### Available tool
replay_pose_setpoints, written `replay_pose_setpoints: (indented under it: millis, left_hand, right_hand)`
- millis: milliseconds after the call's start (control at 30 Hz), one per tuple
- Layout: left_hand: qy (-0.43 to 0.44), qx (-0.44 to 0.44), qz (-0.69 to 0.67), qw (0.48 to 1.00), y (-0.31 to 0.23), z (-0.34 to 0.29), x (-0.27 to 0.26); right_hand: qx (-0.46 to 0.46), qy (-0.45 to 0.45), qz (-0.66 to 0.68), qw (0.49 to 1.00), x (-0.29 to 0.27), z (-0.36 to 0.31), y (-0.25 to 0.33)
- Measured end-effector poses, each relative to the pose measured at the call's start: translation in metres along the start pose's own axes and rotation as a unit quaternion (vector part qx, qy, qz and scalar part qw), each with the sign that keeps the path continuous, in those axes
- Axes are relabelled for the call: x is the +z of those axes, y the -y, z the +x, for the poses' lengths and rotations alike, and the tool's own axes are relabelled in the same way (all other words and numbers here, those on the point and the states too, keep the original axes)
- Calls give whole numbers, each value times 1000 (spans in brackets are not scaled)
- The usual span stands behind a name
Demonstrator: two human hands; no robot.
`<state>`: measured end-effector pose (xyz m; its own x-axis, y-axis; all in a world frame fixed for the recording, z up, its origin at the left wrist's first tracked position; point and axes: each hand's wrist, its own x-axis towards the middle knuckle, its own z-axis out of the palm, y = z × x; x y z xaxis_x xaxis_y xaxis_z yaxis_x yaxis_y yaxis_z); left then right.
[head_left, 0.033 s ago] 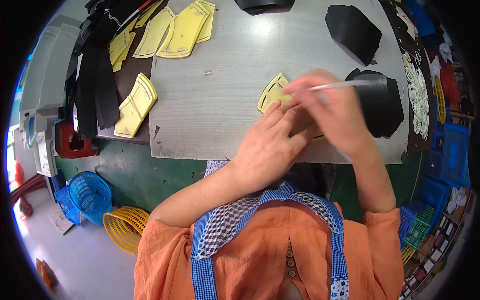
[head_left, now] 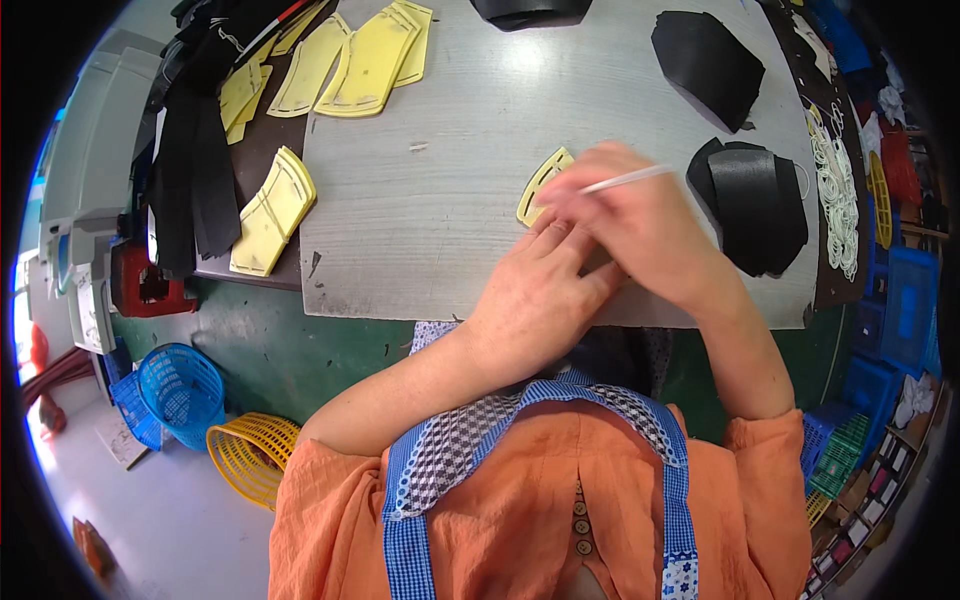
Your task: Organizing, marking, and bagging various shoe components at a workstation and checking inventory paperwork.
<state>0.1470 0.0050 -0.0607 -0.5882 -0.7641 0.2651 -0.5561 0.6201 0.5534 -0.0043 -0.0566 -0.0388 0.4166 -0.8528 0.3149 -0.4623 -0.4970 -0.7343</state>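
My left hand [head_left: 525, 305] lies flat with its fingers stretched over a curved yellow template [head_left: 532, 196] on the grey board. Only the far end of that template shows, with a dark slot along its edge; the hands hide the rest. In my right hand [head_left: 645, 230] is a thin white pen-like stick [head_left: 628, 179], pinched between the fingers. Its back end points up and to the right, and its tip is hidden. The right hand is crossed over the fingers of the left, and its outline is slightly blurred.
Black cut pieces lie on the right of the board [head_left: 400, 240], one stack [head_left: 765, 210] close to my right hand. Yellow templates [head_left: 370, 60] sit at the far left, another [head_left: 272, 215] at the board's left edge. White cord [head_left: 832, 200] lies at the right.
My right hand and the stick have shifted left, toward the far end of the yellow template. My left hand has stayed in place.
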Motion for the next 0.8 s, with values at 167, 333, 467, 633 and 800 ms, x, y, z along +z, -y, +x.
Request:
replay_pose_setpoints:
  millis: [167,333,467,633,800]
  left_hand:
    - [-25,23,1,999,-5,3,-5]
    - [-9,25,25,999,-2,5,-6]
    - [-37,-5,6,999,-3,8,-6]
    - [-43,6,44,998,5,14,-10]
    - [32,27,70,997,9,39,-29]
  right_hand:
    - [12,39,-217,975,0,23,-4]
    - [85,17,-50,995,-8,-1,-3]
    - [159,15,-110,981,-40,-40,5]
    - [100,76,-81,989,-34,-76,18]
    - [373,3,-2,928,-43,-73,22]
